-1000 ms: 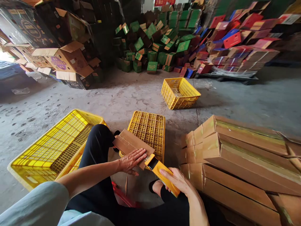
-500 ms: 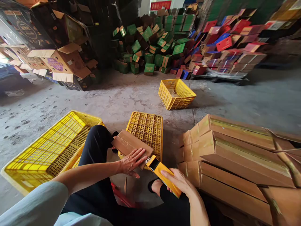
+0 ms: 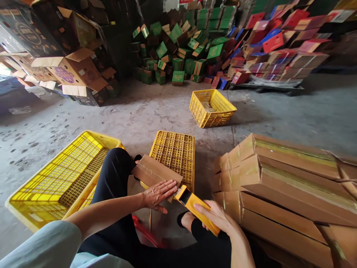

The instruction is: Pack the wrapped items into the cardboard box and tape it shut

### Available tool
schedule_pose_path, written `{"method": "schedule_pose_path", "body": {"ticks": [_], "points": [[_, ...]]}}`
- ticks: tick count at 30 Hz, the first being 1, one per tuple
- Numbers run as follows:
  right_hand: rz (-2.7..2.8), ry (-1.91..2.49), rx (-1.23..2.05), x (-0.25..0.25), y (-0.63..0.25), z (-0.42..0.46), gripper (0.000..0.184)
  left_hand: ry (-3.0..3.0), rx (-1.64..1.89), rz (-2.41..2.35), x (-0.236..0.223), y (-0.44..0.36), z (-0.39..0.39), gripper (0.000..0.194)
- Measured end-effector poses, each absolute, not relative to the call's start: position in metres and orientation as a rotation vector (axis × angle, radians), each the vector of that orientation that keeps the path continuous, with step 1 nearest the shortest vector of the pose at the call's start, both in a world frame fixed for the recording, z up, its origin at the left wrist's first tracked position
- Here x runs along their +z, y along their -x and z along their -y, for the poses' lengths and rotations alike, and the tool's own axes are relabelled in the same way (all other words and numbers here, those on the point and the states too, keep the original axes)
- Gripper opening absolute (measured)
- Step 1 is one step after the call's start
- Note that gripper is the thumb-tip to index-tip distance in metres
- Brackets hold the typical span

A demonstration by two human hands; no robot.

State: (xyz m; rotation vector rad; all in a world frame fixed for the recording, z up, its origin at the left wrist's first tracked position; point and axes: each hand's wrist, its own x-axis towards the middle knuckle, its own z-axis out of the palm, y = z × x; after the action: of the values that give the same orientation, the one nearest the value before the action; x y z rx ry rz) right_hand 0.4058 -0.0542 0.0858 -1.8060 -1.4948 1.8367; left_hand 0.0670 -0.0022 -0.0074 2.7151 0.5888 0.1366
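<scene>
A brown piece of cardboard (image 3: 156,170) lies slanted across an upturned yellow plastic crate (image 3: 174,152) in front of me. My left hand (image 3: 159,194) rests flat on its near right part, fingers stretched out. My right hand (image 3: 214,216) is wrapped round a yellow moisture meter (image 3: 199,208), which has a dark display and thin metal pins at its tip. Those pins are at the cardboard's right end, close to my left fingertips. Whether they go into the cardboard I cannot tell.
A large yellow crate (image 3: 58,178) stands by my left knee; another yellow crate (image 3: 212,108) sits farther off. Taped flat cartons (image 3: 287,186) are stacked at my right. A red object (image 3: 147,232) lies between my legs. Green boxes (image 3: 178,76) and red boxes (image 3: 273,42) are heaped behind.
The view has shifted slightly. My left fingers lie closer together on the cardboard. The meter stays at the cardboard's right end, held as before.
</scene>
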Motion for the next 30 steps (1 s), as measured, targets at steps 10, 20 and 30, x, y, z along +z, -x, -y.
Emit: {"method": "schedule_pose_path", "body": {"ticks": [10,20,30], "points": [[1.474,1.897,1.765,0.096,-0.412,0.061,0.063,-2.690,0.044,-0.618,-0.002,-0.069,0.002,0.114],[1.503,1.938,1.765,0.088,-0.411,0.057,0.063,-2.744,-0.030,-0.756,0.006,-0.090,-0.001,0.117],[1.477,1.943,1.843,0.073,-0.412,0.049,0.057,-2.773,-0.094,-0.791,0.011,-0.085,-0.026,0.128]]}}
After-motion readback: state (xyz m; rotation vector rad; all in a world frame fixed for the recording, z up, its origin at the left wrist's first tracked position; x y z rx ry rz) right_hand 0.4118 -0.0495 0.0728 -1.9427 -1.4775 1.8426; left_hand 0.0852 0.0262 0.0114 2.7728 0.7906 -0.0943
